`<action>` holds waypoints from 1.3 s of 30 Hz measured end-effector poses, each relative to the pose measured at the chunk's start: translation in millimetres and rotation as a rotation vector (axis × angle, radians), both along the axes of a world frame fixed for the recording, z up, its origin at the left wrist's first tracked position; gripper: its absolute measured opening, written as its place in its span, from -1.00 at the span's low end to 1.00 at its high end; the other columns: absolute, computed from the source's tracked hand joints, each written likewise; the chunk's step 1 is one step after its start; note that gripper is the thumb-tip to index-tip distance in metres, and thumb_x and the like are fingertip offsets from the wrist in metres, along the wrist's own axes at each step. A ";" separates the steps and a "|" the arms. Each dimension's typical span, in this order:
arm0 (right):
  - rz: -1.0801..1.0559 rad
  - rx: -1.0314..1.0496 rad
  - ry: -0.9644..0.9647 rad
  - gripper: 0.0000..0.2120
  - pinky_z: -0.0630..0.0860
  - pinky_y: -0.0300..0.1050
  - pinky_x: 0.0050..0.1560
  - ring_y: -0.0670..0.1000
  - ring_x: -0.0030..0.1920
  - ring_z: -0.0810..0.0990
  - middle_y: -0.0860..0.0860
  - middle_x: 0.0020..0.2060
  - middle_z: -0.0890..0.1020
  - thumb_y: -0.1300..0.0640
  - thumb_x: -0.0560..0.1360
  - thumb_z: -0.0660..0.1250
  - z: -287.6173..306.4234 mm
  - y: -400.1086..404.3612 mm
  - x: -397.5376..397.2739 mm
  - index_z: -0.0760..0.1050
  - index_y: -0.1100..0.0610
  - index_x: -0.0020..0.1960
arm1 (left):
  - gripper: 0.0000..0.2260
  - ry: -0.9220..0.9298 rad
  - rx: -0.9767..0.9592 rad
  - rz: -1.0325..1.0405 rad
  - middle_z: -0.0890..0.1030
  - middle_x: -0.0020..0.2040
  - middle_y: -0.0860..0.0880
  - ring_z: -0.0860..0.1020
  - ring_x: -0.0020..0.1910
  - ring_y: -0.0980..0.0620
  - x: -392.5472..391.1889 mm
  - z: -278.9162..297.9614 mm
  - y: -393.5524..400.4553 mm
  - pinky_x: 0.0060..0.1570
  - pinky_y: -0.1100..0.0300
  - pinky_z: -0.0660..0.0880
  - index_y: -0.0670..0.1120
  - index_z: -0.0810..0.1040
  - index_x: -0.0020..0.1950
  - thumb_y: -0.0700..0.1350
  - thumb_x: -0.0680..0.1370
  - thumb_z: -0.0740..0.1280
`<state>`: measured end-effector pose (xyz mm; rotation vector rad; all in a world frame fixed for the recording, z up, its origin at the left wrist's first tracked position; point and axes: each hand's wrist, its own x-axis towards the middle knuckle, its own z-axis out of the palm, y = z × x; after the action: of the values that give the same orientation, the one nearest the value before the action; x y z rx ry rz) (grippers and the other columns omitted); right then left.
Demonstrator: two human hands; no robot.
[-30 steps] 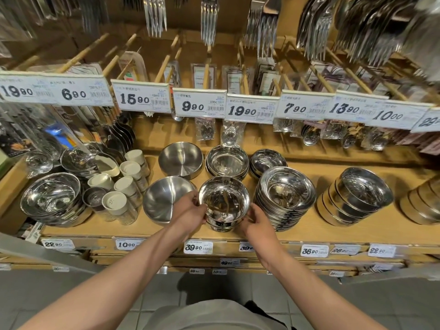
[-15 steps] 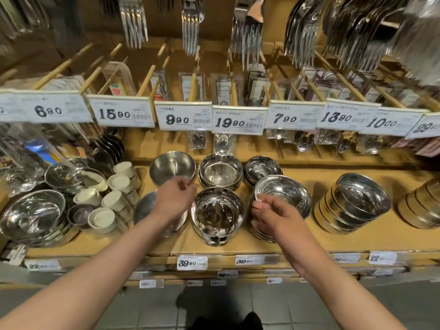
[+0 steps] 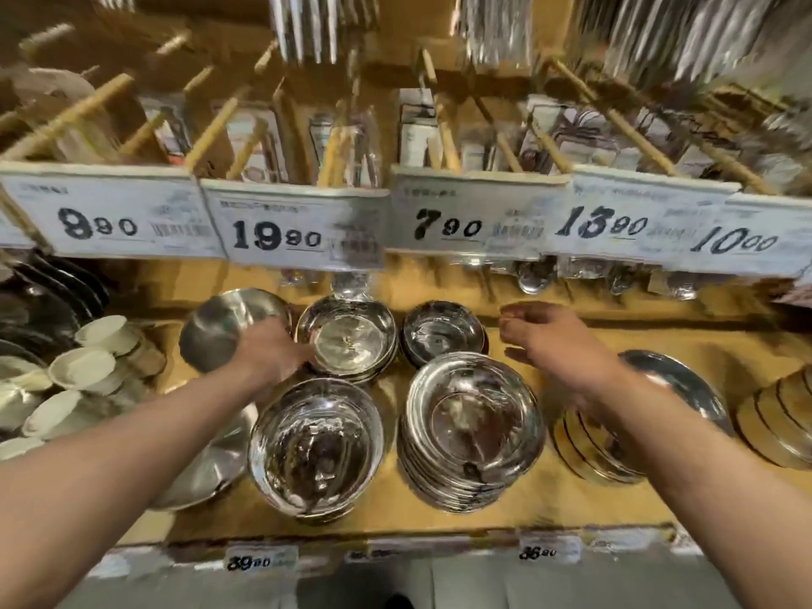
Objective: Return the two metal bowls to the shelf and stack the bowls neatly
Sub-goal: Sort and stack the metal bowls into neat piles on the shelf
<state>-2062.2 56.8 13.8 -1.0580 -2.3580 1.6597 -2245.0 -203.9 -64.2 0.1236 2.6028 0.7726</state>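
A stack of deep shiny metal bowls (image 3: 316, 450) stands at the front middle of the wooden shelf (image 3: 571, 503), with neither hand on it. My left hand (image 3: 272, 358) reaches past it to the back row. Its fingertips lie between a tilted matte bowl (image 3: 219, 327) and a shiny stacked bowl (image 3: 351, 340). Blur hides whether it grips either. My right hand (image 3: 558, 345) hovers with spread fingers and nothing in it, to the right of a small back bowl (image 3: 444, 336) and behind a stack of wide shiny bowls (image 3: 470, 428).
Another matte bowl (image 3: 211, 468) sits partly under my left forearm. White cups (image 3: 83, 367) crowd the left side. Leaning bowl stacks (image 3: 676, 384) fill the right. A row of price tags (image 3: 303, 230) and pegs of hanging cutlery overhang the back of the shelf.
Both hands have let go of the front bowl stack and moved up and back over the shelf, the left one toward the back row. The camera has come closer.
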 end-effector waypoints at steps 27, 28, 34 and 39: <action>0.014 0.002 -0.230 -0.86 0.47 -0.16 -0.34 0.04 -0.23 0.62 0.08 -0.19 0.67 0.26 0.54 0.41 -73.9 25.8 -52.5 0.55 0.07 -0.15 | -0.90 -0.143 0.327 0.426 0.61 -0.29 -0.24 0.61 -0.46 -0.14 -3.8 42.4 -16.0 -0.45 0.05 0.61 -0.28 0.50 -0.11 -0.34 0.54 0.41; 0.035 0.016 -0.230 -0.84 0.50 -0.14 -0.29 0.07 -0.18 0.64 0.10 -0.14 0.69 0.25 0.54 0.42 -75.2 26.6 -52.9 0.54 0.06 -0.16 | -0.89 -0.139 0.339 0.441 0.60 -0.29 -0.23 0.59 -0.55 -0.08 -3.1 43.3 -19.1 -0.57 0.10 0.59 -0.27 0.48 -0.10 -0.33 0.55 0.40; 0.110 0.300 -0.327 -0.92 0.44 -0.14 -0.06 0.02 -0.14 0.53 0.11 -0.02 0.65 0.21 0.55 0.42 -82.3 30.7 -56.2 0.61 0.13 0.03 | -0.88 -0.091 0.339 0.467 0.57 -0.26 -0.21 0.54 -0.60 -0.01 -8.5 39.5 -43.1 -0.64 0.20 0.54 -0.22 0.48 0.06 -0.33 0.57 0.37; -0.018 0.304 -0.360 -0.68 0.48 -0.13 -0.03 0.07 -0.03 0.57 0.13 0.10 0.68 -0.02 0.53 0.45 -78.7 29.7 -59.5 0.65 0.17 0.17 | -0.86 -0.092 0.342 0.476 0.57 -0.22 -0.19 0.55 -0.59 -0.01 -12.7 36.4 -62.3 -0.63 0.16 0.55 -0.14 0.47 -0.10 -0.35 0.56 0.36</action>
<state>-2121.7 86.5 -64.9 -1.4009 -2.6887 1.1255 -2257.7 -266.2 -27.7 -0.4385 2.4122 1.3487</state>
